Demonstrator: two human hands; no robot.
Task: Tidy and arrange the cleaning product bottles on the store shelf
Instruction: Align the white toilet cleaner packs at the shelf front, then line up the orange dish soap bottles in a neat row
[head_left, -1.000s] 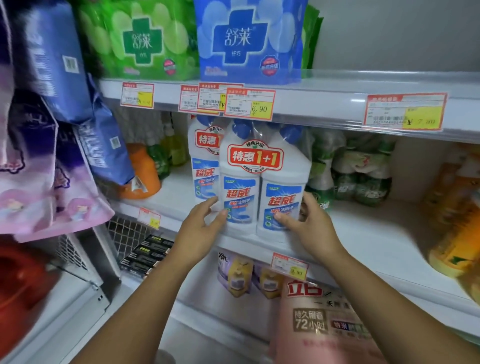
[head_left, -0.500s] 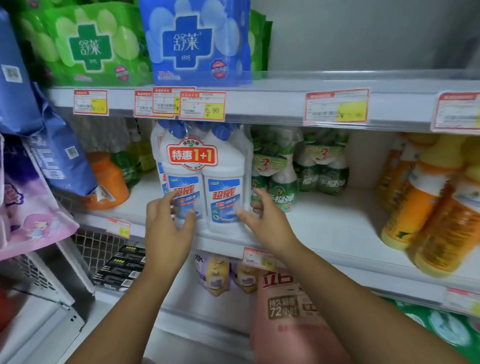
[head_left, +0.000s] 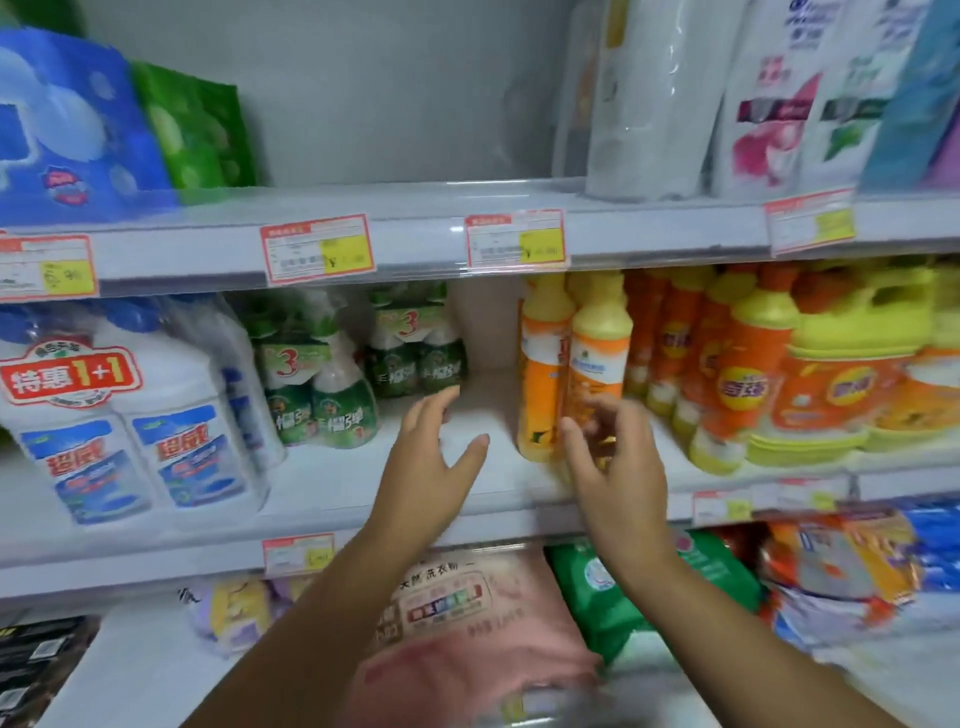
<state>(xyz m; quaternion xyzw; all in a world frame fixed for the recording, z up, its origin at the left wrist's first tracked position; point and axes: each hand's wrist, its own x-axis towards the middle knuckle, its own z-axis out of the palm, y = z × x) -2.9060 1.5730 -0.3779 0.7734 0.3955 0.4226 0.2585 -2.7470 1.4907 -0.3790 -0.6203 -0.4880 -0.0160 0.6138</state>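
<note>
So the biggest thing here is the middle shelf (head_left: 332, 483), and I'm placing everything off the pair of tall orange-and-yellow bottles (head_left: 571, 364) standing upright on it about dead centre. Far left of that pair sits a shrink-wrapped twin-pack of white cleaner bottles (head_left: 130, 415) with blue caps and a red 1+1 sticker. Below the pair and a bit left, one shelf down, there's a fat pink bag (head_left: 457, 639) of what looks like laundry powder. Right of the pair you get a crowd of squat orange jugs (head_left: 841, 384) with yellow lids, packed close together and pretty blurry. Between the pair and the twin-pack are bundles of green spray bottles (head_left: 317, 395), one bundle nearer the shelf's front edge and one further back, with a bare patch of shelf just left of the pair. The left hand (head_left: 436, 457) hovers over that bare patch, fingers straight and spread wide, holding nothing. The right hand (head_left: 618, 467) is right in front of the pair's lower half, fingers loosely fanned and not wrapped around anything; it's smeared, so I can't tell if it actually touches the bottle. Straight above the pair, a red-and-yellow price tag (head_left: 514, 239) is clipped to the upper shelf's edge.
</note>
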